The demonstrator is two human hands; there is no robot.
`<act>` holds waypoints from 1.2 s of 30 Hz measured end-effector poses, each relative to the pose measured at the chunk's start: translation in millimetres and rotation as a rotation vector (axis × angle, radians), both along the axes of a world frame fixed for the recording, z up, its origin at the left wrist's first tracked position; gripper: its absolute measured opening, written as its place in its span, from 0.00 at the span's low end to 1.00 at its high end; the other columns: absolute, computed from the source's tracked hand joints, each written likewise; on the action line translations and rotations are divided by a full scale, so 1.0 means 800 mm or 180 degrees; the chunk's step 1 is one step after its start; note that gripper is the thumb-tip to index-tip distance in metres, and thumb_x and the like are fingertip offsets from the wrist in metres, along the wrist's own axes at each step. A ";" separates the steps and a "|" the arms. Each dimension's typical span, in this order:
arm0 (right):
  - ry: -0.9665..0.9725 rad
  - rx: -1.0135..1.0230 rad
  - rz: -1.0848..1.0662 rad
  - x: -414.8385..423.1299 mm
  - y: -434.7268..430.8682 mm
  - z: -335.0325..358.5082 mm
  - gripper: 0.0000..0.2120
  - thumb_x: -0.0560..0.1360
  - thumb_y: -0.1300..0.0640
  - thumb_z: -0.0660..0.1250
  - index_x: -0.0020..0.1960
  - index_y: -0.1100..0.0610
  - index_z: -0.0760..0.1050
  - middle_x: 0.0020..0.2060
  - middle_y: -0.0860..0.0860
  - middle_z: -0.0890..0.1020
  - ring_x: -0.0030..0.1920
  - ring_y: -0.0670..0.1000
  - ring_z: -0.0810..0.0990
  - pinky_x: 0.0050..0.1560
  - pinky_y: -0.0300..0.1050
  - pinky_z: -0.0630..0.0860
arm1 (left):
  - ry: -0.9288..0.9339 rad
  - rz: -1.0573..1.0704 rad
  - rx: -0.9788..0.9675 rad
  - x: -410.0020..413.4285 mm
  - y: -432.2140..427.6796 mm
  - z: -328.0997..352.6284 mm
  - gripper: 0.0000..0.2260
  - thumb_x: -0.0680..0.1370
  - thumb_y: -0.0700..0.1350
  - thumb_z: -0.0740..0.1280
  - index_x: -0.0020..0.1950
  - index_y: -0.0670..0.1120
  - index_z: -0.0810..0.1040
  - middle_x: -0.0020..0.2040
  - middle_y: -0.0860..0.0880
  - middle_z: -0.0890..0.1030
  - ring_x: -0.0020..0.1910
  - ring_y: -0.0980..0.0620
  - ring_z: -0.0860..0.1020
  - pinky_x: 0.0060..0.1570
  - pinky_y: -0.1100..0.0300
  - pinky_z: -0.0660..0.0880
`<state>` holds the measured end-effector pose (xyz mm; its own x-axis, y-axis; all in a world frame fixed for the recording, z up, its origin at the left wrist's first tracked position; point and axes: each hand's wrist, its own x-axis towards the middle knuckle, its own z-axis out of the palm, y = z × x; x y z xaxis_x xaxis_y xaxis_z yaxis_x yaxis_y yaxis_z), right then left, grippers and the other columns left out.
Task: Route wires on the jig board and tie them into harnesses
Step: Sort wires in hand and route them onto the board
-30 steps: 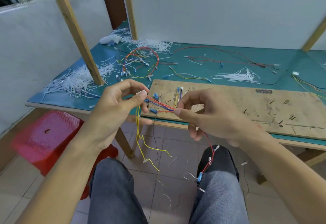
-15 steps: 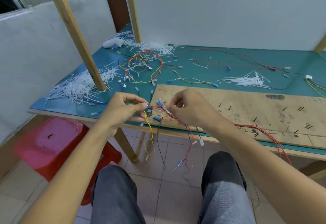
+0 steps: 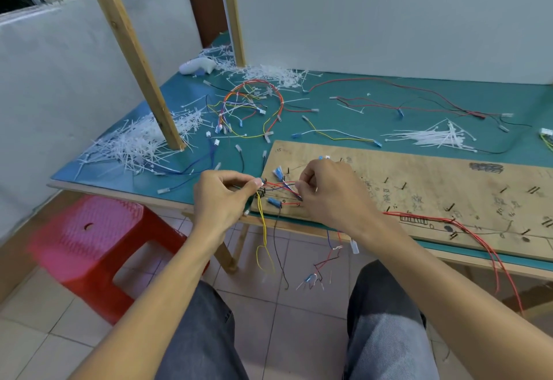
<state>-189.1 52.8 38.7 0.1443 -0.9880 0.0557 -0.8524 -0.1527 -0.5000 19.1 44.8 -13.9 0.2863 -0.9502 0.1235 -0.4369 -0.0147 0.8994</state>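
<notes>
Fingers (image 3: 255, 183) of left hand (image 3: 221, 200) and right hand (image 3: 332, 194) pinch wires (image 3: 279, 184) running between them.

Left hand (image 3: 223, 197): thumb and forefinger tips pinched on the left end of a wire bundle (image 3: 279, 185), remaining fingers curled beneath; right hand (image 3: 332, 194): back toward the camera, fingers curled, thumb and forefinger gripping the right end of the same bundle; hands level, near each other, not touching; wrists roughly straight; left forearm (image 3: 155, 296) and right forearm (image 3: 443, 284) bare, extended forward from the lower corners, converging towards the hands.
</notes>
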 end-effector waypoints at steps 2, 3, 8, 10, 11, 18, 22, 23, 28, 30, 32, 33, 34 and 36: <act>-0.0146 -0.0115 0.0014 -0.001 0.001 -0.001 0.06 0.82 0.52 0.66 0.47 0.51 0.78 0.43 0.51 0.83 0.47 0.58 0.80 0.46 0.56 0.80 | 0.0131 0.0033 -0.0054 0.000 0.000 -0.001 0.03 0.74 0.49 0.81 0.40 0.54 0.89 0.34 0.54 0.86 0.24 0.60 0.77 0.33 0.60 0.73; -0.0170 -0.0157 0.0020 -0.001 0.002 -0.001 0.06 0.82 0.51 0.66 0.48 0.51 0.78 0.43 0.50 0.83 0.47 0.58 0.80 0.46 0.56 0.80 | 0.0194 0.0032 -0.0082 0.001 0.000 -0.002 0.04 0.74 0.49 0.81 0.40 0.55 0.89 0.34 0.54 0.86 0.24 0.60 0.77 0.32 0.60 0.73; 0.0160 -0.0246 -0.0075 0.000 0.006 -0.004 0.07 0.82 0.52 0.63 0.49 0.52 0.78 0.44 0.52 0.83 0.48 0.59 0.80 0.46 0.56 0.80 | -0.0141 0.0074 -0.0213 -0.007 0.000 -0.010 0.04 0.74 0.50 0.80 0.40 0.55 0.89 0.31 0.59 0.84 0.26 0.61 0.78 0.33 0.63 0.74; 0.0343 -0.0227 -0.0065 0.000 0.007 -0.004 0.07 0.82 0.53 0.63 0.50 0.54 0.78 0.45 0.53 0.83 0.48 0.60 0.80 0.46 0.56 0.80 | -0.0325 0.0095 -0.0279 -0.011 0.000 -0.013 0.05 0.74 0.50 0.81 0.39 0.55 0.89 0.31 0.61 0.83 0.30 0.63 0.80 0.32 0.71 0.71; 0.0404 -0.0216 -0.0048 -0.001 0.008 -0.005 0.08 0.82 0.52 0.63 0.51 0.54 0.79 0.45 0.53 0.83 0.49 0.60 0.81 0.46 0.55 0.80 | -0.0360 0.0087 -0.0287 -0.011 -0.001 -0.014 0.05 0.74 0.50 0.81 0.39 0.55 0.88 0.31 0.61 0.84 0.31 0.63 0.81 0.31 0.73 0.70; 0.0236 0.0244 0.0219 -0.022 0.021 -0.001 0.06 0.81 0.49 0.70 0.47 0.50 0.80 0.44 0.51 0.84 0.48 0.57 0.82 0.49 0.55 0.81 | -0.0422 0.0010 -0.0186 -0.009 -0.005 -0.016 0.05 0.74 0.48 0.81 0.39 0.55 0.88 0.32 0.60 0.84 0.33 0.61 0.83 0.31 0.72 0.72; 0.0332 0.0349 0.0360 -0.040 0.032 0.010 0.05 0.81 0.51 0.70 0.49 0.51 0.82 0.43 0.51 0.84 0.47 0.57 0.82 0.50 0.54 0.81 | -0.0446 0.0030 -0.0211 -0.009 -0.006 -0.018 0.06 0.74 0.49 0.80 0.38 0.56 0.88 0.32 0.60 0.84 0.34 0.62 0.83 0.33 0.71 0.73; 0.0317 0.0378 0.0385 -0.045 0.035 0.014 0.05 0.81 0.52 0.70 0.49 0.52 0.83 0.42 0.50 0.85 0.47 0.56 0.82 0.49 0.54 0.82 | -0.0420 0.0023 -0.0197 -0.009 -0.006 -0.018 0.05 0.74 0.49 0.80 0.38 0.56 0.88 0.32 0.60 0.84 0.34 0.62 0.83 0.34 0.68 0.74; 0.0071 0.0870 0.0435 -0.074 0.047 0.029 0.12 0.82 0.54 0.68 0.42 0.55 0.82 0.30 0.48 0.85 0.30 0.48 0.84 0.33 0.46 0.81 | -0.0284 -0.0007 -0.0128 -0.007 -0.007 -0.020 0.04 0.74 0.49 0.80 0.40 0.54 0.89 0.32 0.58 0.85 0.30 0.61 0.81 0.33 0.61 0.74; -0.0049 0.1019 0.0517 -0.080 0.051 0.032 0.13 0.83 0.53 0.67 0.42 0.56 0.82 0.29 0.47 0.86 0.29 0.47 0.84 0.32 0.43 0.79 | -0.0255 -0.0003 -0.0103 -0.007 -0.007 -0.021 0.04 0.74 0.49 0.80 0.40 0.54 0.89 0.33 0.57 0.85 0.31 0.60 0.81 0.34 0.61 0.74; -0.0456 0.1141 0.0540 -0.085 0.054 0.031 0.13 0.84 0.52 0.67 0.45 0.57 0.82 0.32 0.49 0.86 0.30 0.48 0.85 0.36 0.45 0.80 | -0.0230 0.0005 -0.0095 -0.007 -0.008 -0.021 0.04 0.75 0.49 0.80 0.40 0.54 0.89 0.33 0.57 0.85 0.30 0.60 0.81 0.34 0.61 0.74; -0.0778 0.1296 0.0525 -0.086 0.057 0.029 0.12 0.84 0.52 0.67 0.47 0.58 0.82 0.33 0.51 0.87 0.31 0.49 0.86 0.38 0.48 0.79 | -0.0233 0.0014 -0.0102 -0.007 -0.008 -0.021 0.04 0.75 0.49 0.80 0.40 0.54 0.89 0.33 0.57 0.85 0.30 0.60 0.80 0.34 0.61 0.74; -0.1118 0.1492 0.0503 -0.088 0.061 0.027 0.11 0.84 0.52 0.67 0.49 0.58 0.81 0.34 0.52 0.87 0.33 0.51 0.86 0.39 0.49 0.78 | -0.0249 0.0015 -0.0117 -0.007 -0.007 -0.022 0.04 0.75 0.49 0.80 0.40 0.54 0.89 0.33 0.58 0.85 0.30 0.61 0.81 0.34 0.62 0.73; -0.1623 0.1821 0.0511 -0.088 0.071 0.021 0.09 0.85 0.53 0.67 0.53 0.59 0.80 0.36 0.53 0.86 0.34 0.53 0.86 0.40 0.46 0.80 | -0.0261 0.0005 -0.0146 -0.007 -0.007 -0.023 0.05 0.75 0.49 0.80 0.39 0.55 0.89 0.32 0.58 0.85 0.30 0.61 0.80 0.34 0.62 0.73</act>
